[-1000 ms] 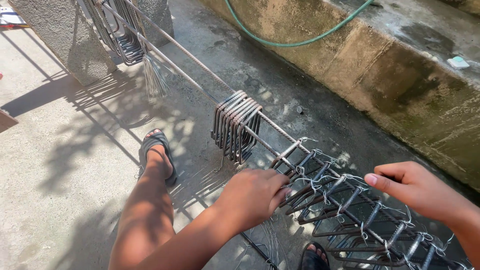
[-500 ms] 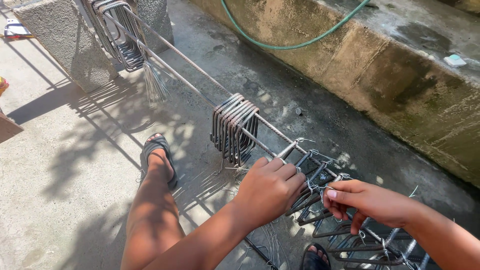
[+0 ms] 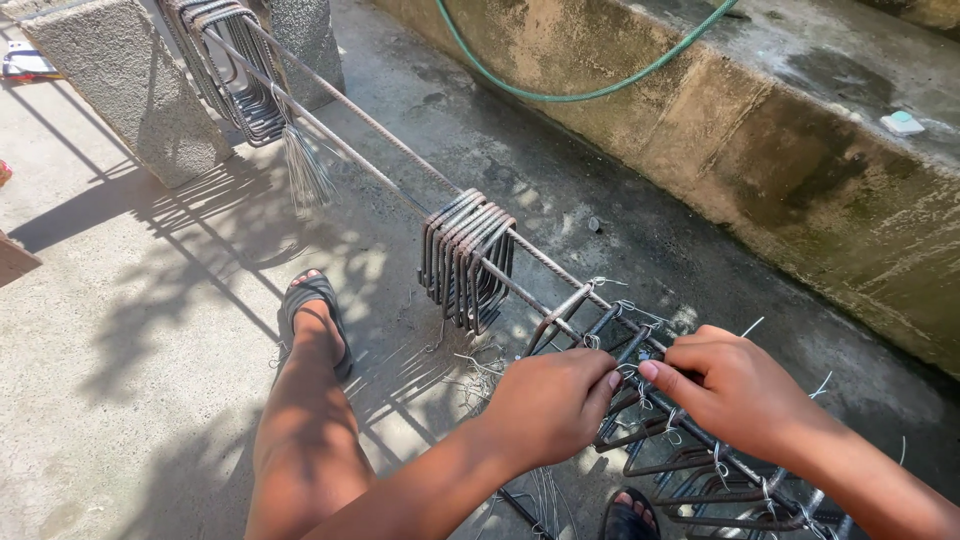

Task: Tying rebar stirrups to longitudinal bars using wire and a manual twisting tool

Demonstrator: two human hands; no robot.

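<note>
My left hand point(image 3: 556, 402) and my right hand point(image 3: 730, 388) meet fingertip to fingertip over a joint of the rebar cage point(image 3: 660, 420), pinching thin tie wire point(image 3: 630, 352) where a stirrup crosses a long bar. Tied stirrups with wire tails run off to the lower right. A bundle of loose rectangular stirrups point(image 3: 466, 260) hangs on the long bars point(image 3: 370, 120) just beyond my hands. A second stirrup bundle point(image 3: 228, 70) hangs further up the bars, with a tuft of cut tie wires point(image 3: 303, 168) dangling below it.
My leg and sandalled foot point(image 3: 312, 318) rest on the concrete floor left of the bars; another sandal toe point(image 3: 630, 512) shows below. Concrete blocks point(image 3: 120, 90) prop the bars at top left. A green hose point(image 3: 560, 92) lies on the stained concrete ledge point(image 3: 800, 170) at right.
My right hand has come in from the right to meet my left hand at the cage joint. The view has shifted slightly closer.
</note>
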